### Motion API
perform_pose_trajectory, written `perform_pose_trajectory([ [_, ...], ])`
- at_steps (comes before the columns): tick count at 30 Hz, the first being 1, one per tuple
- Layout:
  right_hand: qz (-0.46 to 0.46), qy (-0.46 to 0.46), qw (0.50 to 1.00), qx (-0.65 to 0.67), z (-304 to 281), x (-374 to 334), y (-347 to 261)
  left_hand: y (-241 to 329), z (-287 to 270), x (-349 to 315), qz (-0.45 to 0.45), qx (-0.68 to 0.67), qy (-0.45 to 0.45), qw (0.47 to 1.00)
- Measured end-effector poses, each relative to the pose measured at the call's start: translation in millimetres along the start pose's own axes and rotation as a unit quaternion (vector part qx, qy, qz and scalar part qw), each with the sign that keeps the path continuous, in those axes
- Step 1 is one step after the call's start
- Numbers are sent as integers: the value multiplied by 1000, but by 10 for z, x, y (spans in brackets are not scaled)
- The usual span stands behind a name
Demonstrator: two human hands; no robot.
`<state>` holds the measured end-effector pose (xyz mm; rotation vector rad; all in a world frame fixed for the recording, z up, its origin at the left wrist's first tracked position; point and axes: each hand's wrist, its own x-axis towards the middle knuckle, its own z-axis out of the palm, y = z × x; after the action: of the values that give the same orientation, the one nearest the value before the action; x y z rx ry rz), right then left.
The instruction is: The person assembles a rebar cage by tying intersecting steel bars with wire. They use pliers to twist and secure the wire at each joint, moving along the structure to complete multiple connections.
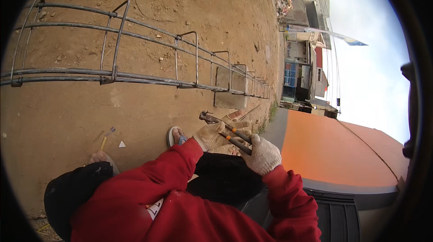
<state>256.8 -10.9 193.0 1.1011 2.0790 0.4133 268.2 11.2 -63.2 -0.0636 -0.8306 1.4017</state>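
My right hand (264, 155), in a cream knit glove, is closed around the handle ends of a pair of pincers (231, 133). The tool has dark handles with orange bands, and its metal jaws point up and left. My left hand (209, 137), gloved the same way, lies against the pincers near their head. Its fingers stretch out behind the handles, which partly cover them. Beyond both hands runs a long rebar cage (149, 79) of grey bars with square stirrups, apart from the tool.
A concrete block (230, 86) sits under the cage, and a reddish brick (235, 115) lies nearer. By my feet on bare soil are a yellow-handled tool (104, 141) and a white triangular piece (122, 144). An orange wall (329, 147) stands at the right.
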Motion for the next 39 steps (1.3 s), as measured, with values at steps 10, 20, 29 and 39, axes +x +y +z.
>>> perform_pose_trajectory([
  [10, -104, -249, 942, 199, 1550, 821, 835, 450, -121, -265, -393, 433, 282, 761],
  [20, 0, -119, 895, 430, 3497, 1356, 517, 807, 283, -120, -532, 629, 380, 421],
  [29, -39, -49, 872, 485, 3745, 1719, 707, 232, 1021, 784, -343, 904, 175, 185],
  [39, -156, -97, 870, 457, 3433, 2301, 707, -451, 3282, 188, -439, 782, 399, -191],
])
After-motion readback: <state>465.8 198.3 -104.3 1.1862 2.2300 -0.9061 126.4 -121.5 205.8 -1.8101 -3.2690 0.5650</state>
